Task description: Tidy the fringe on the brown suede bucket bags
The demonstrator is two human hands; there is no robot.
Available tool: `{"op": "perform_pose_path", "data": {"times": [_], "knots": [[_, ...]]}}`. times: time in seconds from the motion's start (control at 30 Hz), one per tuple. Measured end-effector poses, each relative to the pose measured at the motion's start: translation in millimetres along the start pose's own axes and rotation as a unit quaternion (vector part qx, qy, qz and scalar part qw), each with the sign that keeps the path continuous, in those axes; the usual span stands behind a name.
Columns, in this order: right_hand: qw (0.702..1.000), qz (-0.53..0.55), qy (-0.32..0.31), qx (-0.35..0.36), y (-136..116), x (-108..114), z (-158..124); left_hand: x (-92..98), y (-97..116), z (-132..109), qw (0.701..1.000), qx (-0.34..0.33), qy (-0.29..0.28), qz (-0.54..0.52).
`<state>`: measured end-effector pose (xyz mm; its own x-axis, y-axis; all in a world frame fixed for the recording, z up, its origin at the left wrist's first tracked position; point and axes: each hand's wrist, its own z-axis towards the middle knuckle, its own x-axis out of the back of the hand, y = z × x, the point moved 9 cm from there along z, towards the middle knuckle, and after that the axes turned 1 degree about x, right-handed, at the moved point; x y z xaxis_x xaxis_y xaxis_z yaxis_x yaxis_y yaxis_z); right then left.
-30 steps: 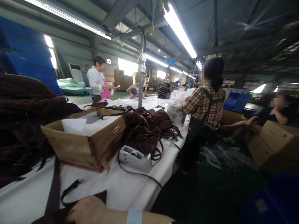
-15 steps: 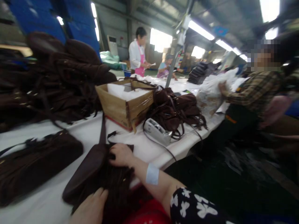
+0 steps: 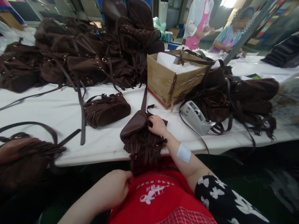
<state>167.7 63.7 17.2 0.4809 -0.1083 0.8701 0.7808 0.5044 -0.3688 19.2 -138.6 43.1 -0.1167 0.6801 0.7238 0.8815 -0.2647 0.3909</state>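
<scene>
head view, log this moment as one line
right hand: on bag | left hand: near apron, hold unclear | box: beyond bag, to the right | dispenser: right of bag

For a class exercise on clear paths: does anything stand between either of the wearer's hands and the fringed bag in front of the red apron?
Nothing visible does. The right hand is on the brown fringed bag; the left hand is near its lower end, beside the red apron. The cardboard box stands beyond the bag.
</scene>
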Motion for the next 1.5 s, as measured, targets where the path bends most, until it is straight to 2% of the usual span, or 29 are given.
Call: {"op": "perform_pose_path", "data": {"times": [0.07, 0.1, 0.17, 0.23, 0.3, 0.33, 0.4, 0.47, 0.57, 0.67, 0.83, 1.03, 1.13, 1.23, 1.3, 1.37, 1.43, 1.5], "knots": [[1.0, 0.003, 0.002, -0.004, 0.6, 0.2, 0.3, 6.0, 7.6, -7.5, 0.999, -0.021, -0.025, -0.025], [1.0, 0.004, 0.003, -0.004, 0.7, 0.2, 0.3, 12.3, 12.4, -8.4, 0.999, -0.033, -0.014, -0.031], [1.0, 0.005, 0.004, -0.002, 0.0, 0.4, 0.4, 29.7, 21.3, -4.1, 0.996, -0.057, 0.053, -0.032], [1.0, 0.001, 0.006, 0.002, -1.0, 0.8, 0.4, 47.3, 30.2, 6.7, 0.985, -0.091, 0.145, -0.013], [1.0, -0.003, 0.008, 0.004, -1.1, 1.2, 0.3, 60.2, 34.3, 23.4, 0.966, -0.109, 0.231, 0.037], [1.0, -0.004, 0.009, 0.003, -0.7, 1.3, 0.3, 63.2, 33.2, 34.8, 0.958, -0.101, 0.257, 0.072], [1.0, 0.0, 0.005, 0.001, 0.6, 0.4, 0.2, 62.9, 25.4, 61.5, 0.953, -0.059, 0.261, 0.143], [1.0, 0.007, -0.003, -0.003, 2.4, -1.3, 0.1, 58.6, 17.7, 84.4, 0.953, -0.023, 0.23, 0.198], [1.0, 0.012, -0.012, -0.004, 3.8, -3.1, -0.1, 53.8, 17.9, 97.9, 0.949, -0.031, 0.203, 0.239], [1.0, 0.014, -0.01, 0.002, 3.4, -2.5, -0.4, 50.8, 21.2, 92.0, 0.95, -0.052, 0.196, 0.239], [1.0, 0.02, -0.008, 0.0, 4.4, -2.3, -0.7, 40.9, 12.0, 65.2, 0.964, -0.038, 0.168, 0.205], [1.0, 0.013, -0.001, 0.003, 3.9, -2.2, 1.1, 25.9, 0.8, 29.5, 0.986, -0.023, 0.101, 0.129], [1.0, 0.008, 0.0, 0.005, 2.9, -1.3, 1.3, 28.5, 10.7, 15.6, 0.993, -0.04, 0.069, 0.091], [1.0, 0.007, -0.003, 0.006, 2.5, -0.7, 1.0, 33.9, 31.8, -1.8, 0.993, -0.095, 0.046, 0.052], [1.0, 0.005, -0.003, 0.005, 2.6, -0.3, 1.0, 40.6, 44.2, -13.8, 0.988, -0.139, 0.063, 0.015], [1.0, 0.005, -0.003, 0.005, 2.9, -0.4, 1.4, 47.1, 47.4, -19.3, 0.982, -0.16, 0.103, -0.012], [1.0, 0.007, -0.005, 0.002, 3.6, -1.2, 1.7, 51.3, 41.8, -13.9, 0.976, -0.157, 0.153, -0.012], [1.0, 0.009, -0.008, -0.002, 4.2, -2.1, 1.6, 54.1, 33.3, 1.4, 0.967, -0.146, 0.208, 0.004]]}}
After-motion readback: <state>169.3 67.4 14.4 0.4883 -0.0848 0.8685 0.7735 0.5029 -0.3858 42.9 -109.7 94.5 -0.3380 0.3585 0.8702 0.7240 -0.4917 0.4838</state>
